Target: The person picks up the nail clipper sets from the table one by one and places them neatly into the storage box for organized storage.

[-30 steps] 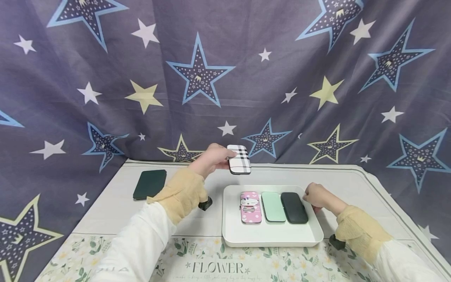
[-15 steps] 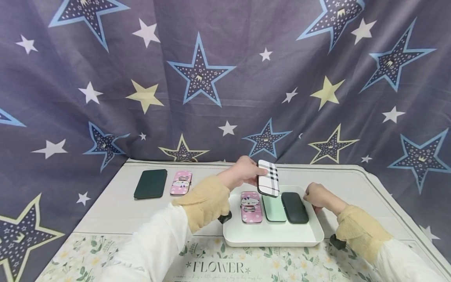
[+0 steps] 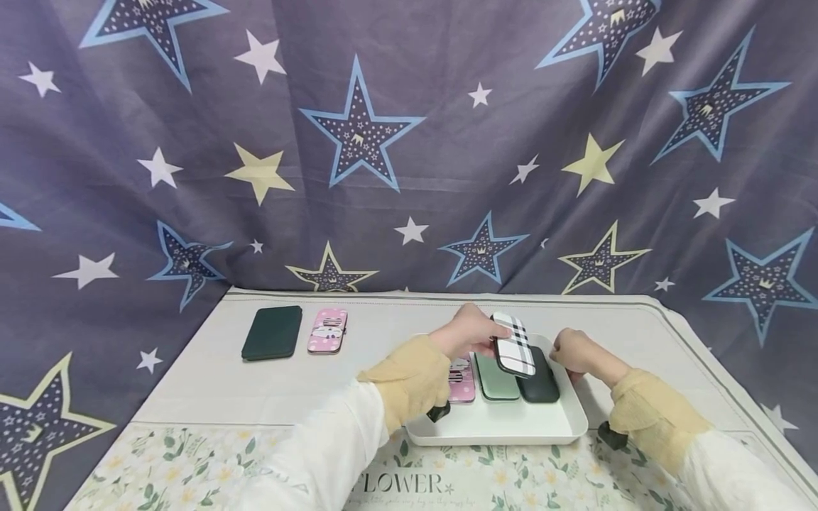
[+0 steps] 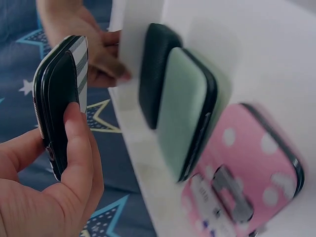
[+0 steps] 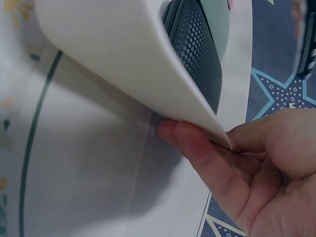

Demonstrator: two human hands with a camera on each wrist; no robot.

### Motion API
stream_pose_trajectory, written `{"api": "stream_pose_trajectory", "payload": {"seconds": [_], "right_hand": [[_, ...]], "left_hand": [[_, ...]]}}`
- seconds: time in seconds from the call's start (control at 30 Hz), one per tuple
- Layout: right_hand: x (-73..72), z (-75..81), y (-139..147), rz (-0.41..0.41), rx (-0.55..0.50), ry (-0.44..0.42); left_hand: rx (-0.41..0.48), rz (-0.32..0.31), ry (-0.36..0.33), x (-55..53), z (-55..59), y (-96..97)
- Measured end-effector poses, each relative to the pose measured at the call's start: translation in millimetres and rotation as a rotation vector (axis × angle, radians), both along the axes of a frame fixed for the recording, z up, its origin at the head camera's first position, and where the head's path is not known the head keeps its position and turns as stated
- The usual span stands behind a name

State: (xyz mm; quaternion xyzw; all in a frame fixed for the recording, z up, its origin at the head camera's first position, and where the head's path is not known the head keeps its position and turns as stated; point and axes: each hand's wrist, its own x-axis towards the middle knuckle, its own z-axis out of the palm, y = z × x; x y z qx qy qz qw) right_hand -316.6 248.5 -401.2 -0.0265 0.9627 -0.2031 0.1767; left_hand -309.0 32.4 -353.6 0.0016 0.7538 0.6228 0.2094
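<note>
My left hand (image 3: 469,331) pinches a slim black-and-white plaid case (image 3: 513,346) between thumb and fingers, tilted above the right half of a white tray (image 3: 492,428). In the left wrist view the plaid case's dark side (image 4: 58,106) shows. Three similar cases lie side by side in the tray: a pink cat-print one (image 3: 464,387), a mint green one (image 3: 497,382) and a black textured one (image 3: 542,380). My left arm partly hides the pink one. My right hand (image 3: 573,353) grips the tray's right rim, thumb above and fingers below, as the right wrist view shows.
On the table's back left lie a dark green case (image 3: 273,333) and another pink cat-print case (image 3: 327,331). A floral cloth (image 3: 185,461) covers the table's front. Behind the table hangs a star-patterned curtain (image 3: 409,177).
My left hand has carried the plaid case right and lower, from behind the tray to above the black and mint cases. The right hand stays on the rim.
</note>
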Motion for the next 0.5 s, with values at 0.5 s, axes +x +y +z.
{"api": "stream_pose_trajectory", "payload": {"seconds": [0.5], "right_hand": [[2.7,1.5,-0.3,-0.003,-0.003,0.005]], "left_hand": [[0.092,0.012,-0.118,1.0,-34.7,32.8]]}}
